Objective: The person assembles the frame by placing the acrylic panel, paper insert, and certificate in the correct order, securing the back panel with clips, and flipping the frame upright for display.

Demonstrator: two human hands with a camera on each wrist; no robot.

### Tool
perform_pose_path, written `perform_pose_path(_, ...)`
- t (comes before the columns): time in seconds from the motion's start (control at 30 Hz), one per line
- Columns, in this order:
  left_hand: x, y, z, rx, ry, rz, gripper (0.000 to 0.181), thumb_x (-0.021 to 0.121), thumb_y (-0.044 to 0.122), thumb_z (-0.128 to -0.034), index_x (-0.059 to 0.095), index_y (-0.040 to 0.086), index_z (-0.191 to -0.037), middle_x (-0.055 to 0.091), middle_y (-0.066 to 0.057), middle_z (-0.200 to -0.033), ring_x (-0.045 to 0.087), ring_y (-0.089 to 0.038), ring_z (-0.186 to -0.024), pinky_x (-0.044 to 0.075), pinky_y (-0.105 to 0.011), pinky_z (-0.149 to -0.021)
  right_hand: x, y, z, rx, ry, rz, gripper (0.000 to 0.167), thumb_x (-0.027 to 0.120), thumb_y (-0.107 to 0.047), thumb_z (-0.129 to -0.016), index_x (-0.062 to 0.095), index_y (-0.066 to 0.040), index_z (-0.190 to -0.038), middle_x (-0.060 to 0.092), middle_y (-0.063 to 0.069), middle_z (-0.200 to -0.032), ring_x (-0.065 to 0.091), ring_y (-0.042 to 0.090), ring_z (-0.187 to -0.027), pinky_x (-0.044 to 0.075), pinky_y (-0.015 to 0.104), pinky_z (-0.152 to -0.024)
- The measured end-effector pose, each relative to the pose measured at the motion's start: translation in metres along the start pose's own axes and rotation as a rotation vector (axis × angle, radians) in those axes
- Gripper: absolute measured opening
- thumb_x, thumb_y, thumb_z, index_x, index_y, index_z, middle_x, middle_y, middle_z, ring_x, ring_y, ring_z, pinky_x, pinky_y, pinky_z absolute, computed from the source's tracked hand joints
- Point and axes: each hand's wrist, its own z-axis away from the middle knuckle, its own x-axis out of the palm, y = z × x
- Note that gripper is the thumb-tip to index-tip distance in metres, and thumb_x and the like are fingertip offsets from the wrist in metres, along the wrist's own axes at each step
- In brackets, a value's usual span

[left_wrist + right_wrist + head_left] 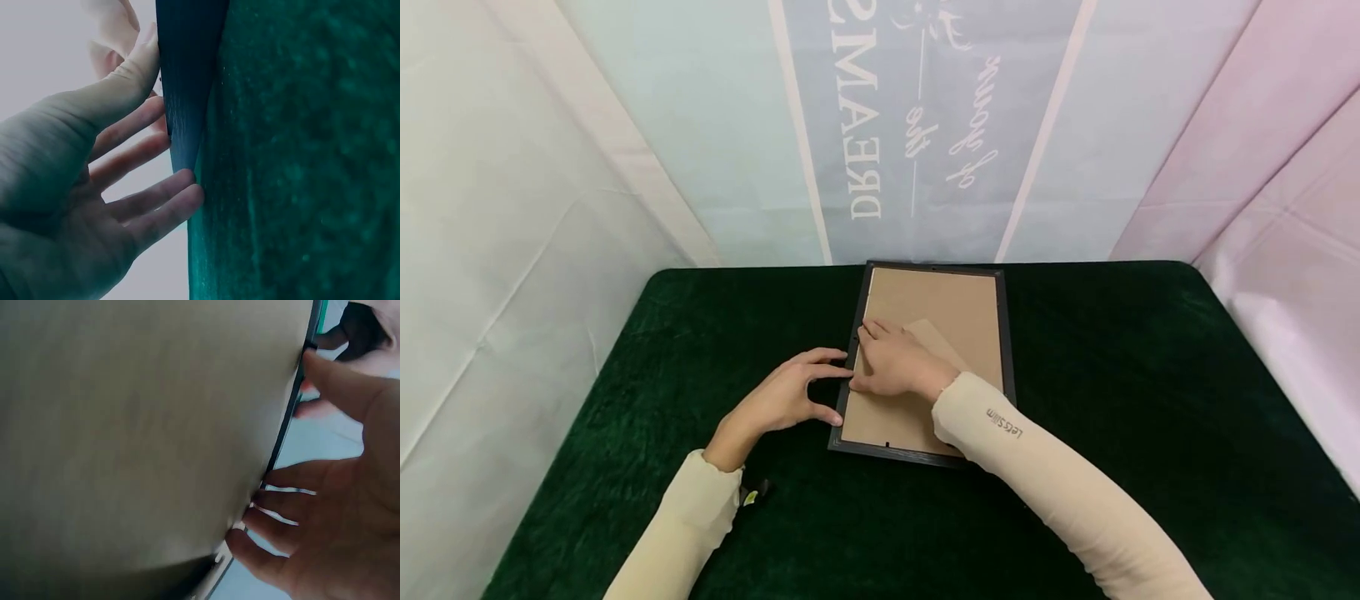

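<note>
A black picture frame (pixel 1008 350) lies back side up on the green-covered table. Its brown backing board (pixel 943 293) fills the inside, and a narrow stand flap (pixel 936 340) lies on that board, partly covered by my right hand (pixel 898 364). That hand rests near the left rim; in the right wrist view its fingertips (pixel 240 540) touch the board's edge, with the thumb by a small dark tab (pixel 310 345). My left hand (pixel 786 394) is spread beside the frame's left side, and its thumb and fingertips (pixel 186 179) touch the outer edge.
Dark green plush cloth (pixel 1150 417) covers the table around the frame. A pale banner (pixel 917 125) with mirrored lettering hangs behind the far edge, and white drapes (pixel 497 250) stand at the left. Beside my left sleeve is a small dark item (pixel 760 490) with a yellow-green spot.
</note>
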Motion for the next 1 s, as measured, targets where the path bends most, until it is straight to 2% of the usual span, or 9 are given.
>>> perform_pose_path(0.23,-0.001,-0.001,0.000,-0.001,-0.003,0.004,0.065,0.086,0.037,-0.0747,0.064,0.021,-0.134,0.045,-0.001,-0.155,0.041,-0.029,-0.144,0.037,-0.056,-0.114,-0.001,-0.003,-0.002,0.041,0.027,-0.008,0.090,0.064,-0.055,-0.091,0.027,-0.006,-0.157,0.018,0.011,-0.167,0.014,0.030,-0.155,0.020,0.054,-0.123)
perform_pose_path(0.57,0.004,0.001,-0.001,-0.023,-0.013,-0.010,0.064,0.086,0.036,-0.0749,0.064,0.022,-0.134,0.044,0.002,-0.155,0.041,-0.026,-0.144,0.039,-0.054,-0.113,-0.001,-0.008,-0.005,0.108,0.029,-0.046,0.093,0.075,-0.050,-0.084,0.033,-0.006,-0.155,0.021,0.010,-0.166,0.017,0.030,-0.155,0.022,0.054,-0.123)
perform_pose_path(1.0,0.001,0.003,-0.001,-0.047,-0.023,-0.016,0.064,0.086,0.037,-0.0756,0.063,0.024,-0.134,0.043,0.002,-0.156,0.040,-0.026,-0.145,0.038,-0.056,-0.113,-0.002,-0.011,-0.007,0.105,0.029,-0.050,0.092,0.078,-0.042,-0.083,0.035,-0.003,-0.153,0.021,0.013,-0.166,0.018,0.033,-0.154,0.023,0.056,-0.122)
